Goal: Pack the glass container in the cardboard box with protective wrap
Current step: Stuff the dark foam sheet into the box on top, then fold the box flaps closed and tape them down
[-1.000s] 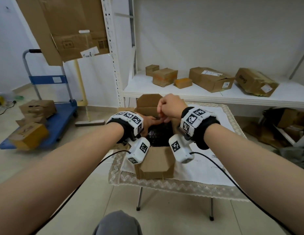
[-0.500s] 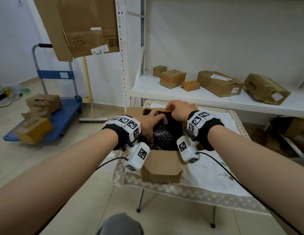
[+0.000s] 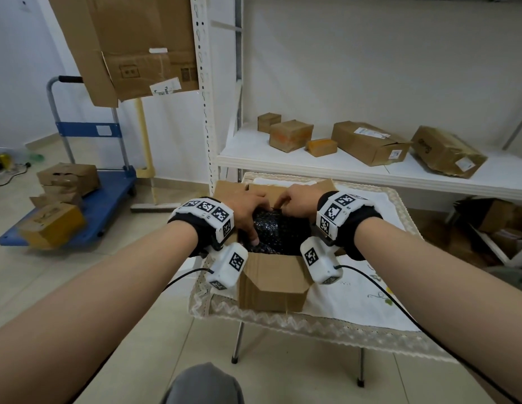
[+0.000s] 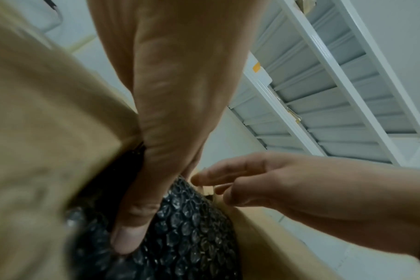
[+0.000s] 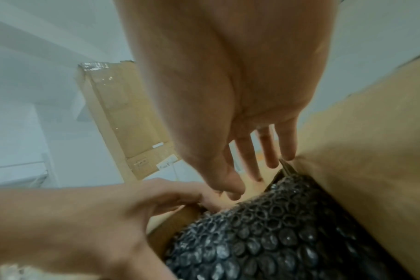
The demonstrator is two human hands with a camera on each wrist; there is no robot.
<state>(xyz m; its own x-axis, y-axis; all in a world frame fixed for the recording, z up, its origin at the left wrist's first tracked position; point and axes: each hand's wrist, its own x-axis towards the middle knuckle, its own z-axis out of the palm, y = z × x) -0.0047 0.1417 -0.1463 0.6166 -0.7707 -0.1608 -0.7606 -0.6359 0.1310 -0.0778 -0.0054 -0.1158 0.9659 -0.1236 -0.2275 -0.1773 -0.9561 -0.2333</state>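
Observation:
A small open cardboard box [image 3: 271, 275] stands on the cloth-covered folding table [image 3: 359, 304]. Inside it lies the container wrapped in dark bubble wrap [image 3: 283, 231], also seen in the wrist views [image 4: 192, 236] [image 5: 276, 227]. My left hand [image 3: 248, 211] lies over the bundle's left side, its thumb [image 4: 132, 227] pressing flat on the wrap. My right hand [image 3: 297, 202] hovers over the bundle's far right, fingers [image 5: 269, 149] nearly straight and reaching to the box's far flap [image 3: 268, 191]. The glass itself is hidden by the wrap.
A white shelf [image 3: 341, 170] with several cardboard boxes runs behind the table. A blue trolley [image 3: 79, 205] with boxes stands on the floor to the left. More boxes lie low at the right. A large flattened carton [image 3: 131, 45] hangs at upper left.
Both hands have come down from above the box onto the bundle and spread apart. The right hand has uncurled from a fist. The head view has moved closer.

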